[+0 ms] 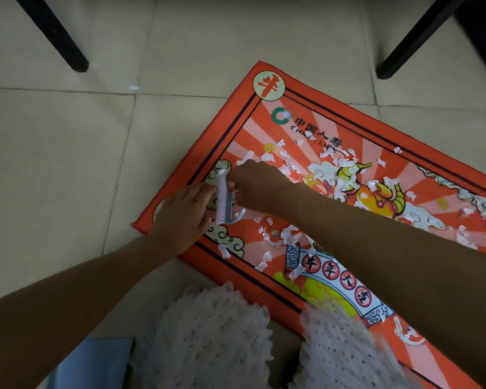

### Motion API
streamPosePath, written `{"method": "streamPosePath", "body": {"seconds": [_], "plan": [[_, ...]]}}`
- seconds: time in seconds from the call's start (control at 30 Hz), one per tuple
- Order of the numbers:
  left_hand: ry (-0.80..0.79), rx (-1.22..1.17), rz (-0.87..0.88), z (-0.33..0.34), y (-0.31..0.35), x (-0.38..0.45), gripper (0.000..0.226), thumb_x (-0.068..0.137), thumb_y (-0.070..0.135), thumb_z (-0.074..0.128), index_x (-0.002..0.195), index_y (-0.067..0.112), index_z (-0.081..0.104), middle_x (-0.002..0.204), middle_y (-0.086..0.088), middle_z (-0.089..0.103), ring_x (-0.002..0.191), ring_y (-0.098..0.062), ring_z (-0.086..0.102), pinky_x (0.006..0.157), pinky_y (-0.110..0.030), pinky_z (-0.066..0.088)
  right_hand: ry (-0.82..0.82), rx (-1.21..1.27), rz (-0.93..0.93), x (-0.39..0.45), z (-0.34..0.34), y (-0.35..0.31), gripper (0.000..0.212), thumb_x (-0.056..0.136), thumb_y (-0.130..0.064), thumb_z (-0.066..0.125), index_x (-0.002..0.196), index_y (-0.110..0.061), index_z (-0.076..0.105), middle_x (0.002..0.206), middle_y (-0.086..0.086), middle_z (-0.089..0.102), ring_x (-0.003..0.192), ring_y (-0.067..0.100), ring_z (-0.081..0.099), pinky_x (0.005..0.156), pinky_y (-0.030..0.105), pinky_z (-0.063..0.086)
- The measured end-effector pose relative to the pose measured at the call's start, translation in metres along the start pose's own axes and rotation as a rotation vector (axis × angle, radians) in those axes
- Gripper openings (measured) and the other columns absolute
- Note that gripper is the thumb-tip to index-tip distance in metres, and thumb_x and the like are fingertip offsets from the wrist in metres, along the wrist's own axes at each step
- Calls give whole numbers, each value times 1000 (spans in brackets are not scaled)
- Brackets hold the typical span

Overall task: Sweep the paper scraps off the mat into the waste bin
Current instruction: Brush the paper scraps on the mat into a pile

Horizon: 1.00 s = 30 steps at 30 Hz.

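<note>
An orange printed mat (357,127) lies slanted on the tiled floor. Several white paper scraps (286,237) are strewn over its middle and left part. Both my hands meet over the mat's left corner on a small brush (221,200) with white bristles and a clear bluish handle. My left hand (183,217) grips the brush from the left side. From the right, my right hand (253,183) pinches its upper part, with the arm lying across the mat. No waste bin is in view.
Two black furniture legs (68,49) (399,57) stand on the floor beyond the mat. One stray scrap (134,87) lies on the tiles at the upper left. White knitted clothing (213,338) and a blue cloth (96,363) fill the bottom of the view.
</note>
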<state>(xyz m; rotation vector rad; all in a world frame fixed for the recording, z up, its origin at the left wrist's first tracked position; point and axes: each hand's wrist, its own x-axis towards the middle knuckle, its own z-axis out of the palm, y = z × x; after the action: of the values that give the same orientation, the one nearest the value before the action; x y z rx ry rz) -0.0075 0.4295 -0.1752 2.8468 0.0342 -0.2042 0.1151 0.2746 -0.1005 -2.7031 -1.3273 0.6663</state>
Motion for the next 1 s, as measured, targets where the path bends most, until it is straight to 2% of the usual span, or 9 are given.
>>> {"method": "streamPosePath", "body": {"seconds": [0.13, 0.4, 0.53, 0.7, 0.8, 0.87, 1.0], "plan": [[-18, -4, 8, -2, 6, 6, 67, 85, 23, 67, 146, 16, 39, 146, -6, 44, 133, -29, 42, 100, -48, 41, 46, -135, 9, -4, -1, 0, 30, 89, -14, 57, 119, -17, 59, 111, 7, 59, 98, 28, 62, 67, 30, 41], [-72, 13, 13, -6, 14, 11, 70, 85, 24, 65, 148, 22, 35, 147, -4, 42, 133, -28, 41, 101, -52, 41, -10, -334, 156, -25, -33, 27, 31, 92, -8, 53, 122, -12, 53, 113, 9, 57, 102, 30, 60, 68, 34, 39], [-92, 35, 50, -7, 11, 15, 71, 84, 28, 66, 147, 22, 34, 147, -4, 43, 132, -28, 43, 98, -49, 45, 32, -271, 203, -39, -38, 47, 26, 88, -14, 59, 114, -15, 57, 108, 7, 61, 94, 29, 63, 66, 33, 44], [-89, 42, 72, -8, 6, 18, 70, 82, 27, 70, 145, 18, 38, 144, -6, 47, 130, -29, 46, 95, -48, 47, 82, 32, 166, -37, -21, 43, 29, 84, -21, 64, 113, -21, 63, 105, 2, 64, 90, 22, 63, 66, 30, 49], [-85, 33, 49, -8, 4, 17, 73, 82, 24, 70, 146, 12, 36, 142, -10, 49, 127, -31, 48, 93, -50, 48, 79, 160, 116, -25, -5, 26, 29, 82, -22, 65, 110, -23, 65, 108, 2, 64, 96, 23, 62, 74, 34, 53], [-80, 17, 40, -8, 4, 16, 73, 83, 23, 70, 146, 10, 35, 140, -11, 50, 126, -31, 49, 93, -49, 47, 76, 147, 120, -19, 0, 17, 28, 85, -21, 62, 114, -21, 62, 113, 5, 60, 103, 27, 59, 78, 33, 49], [-76, 12, 49, -8, 4, 15, 73, 84, 23, 69, 148, 12, 34, 141, -11, 49, 126, -31, 48, 93, -49, 47, 79, 29, 132, -15, -2, 7, 31, 91, -12, 58, 122, -14, 55, 118, 9, 55, 106, 27, 58, 73, 30, 42]]}}
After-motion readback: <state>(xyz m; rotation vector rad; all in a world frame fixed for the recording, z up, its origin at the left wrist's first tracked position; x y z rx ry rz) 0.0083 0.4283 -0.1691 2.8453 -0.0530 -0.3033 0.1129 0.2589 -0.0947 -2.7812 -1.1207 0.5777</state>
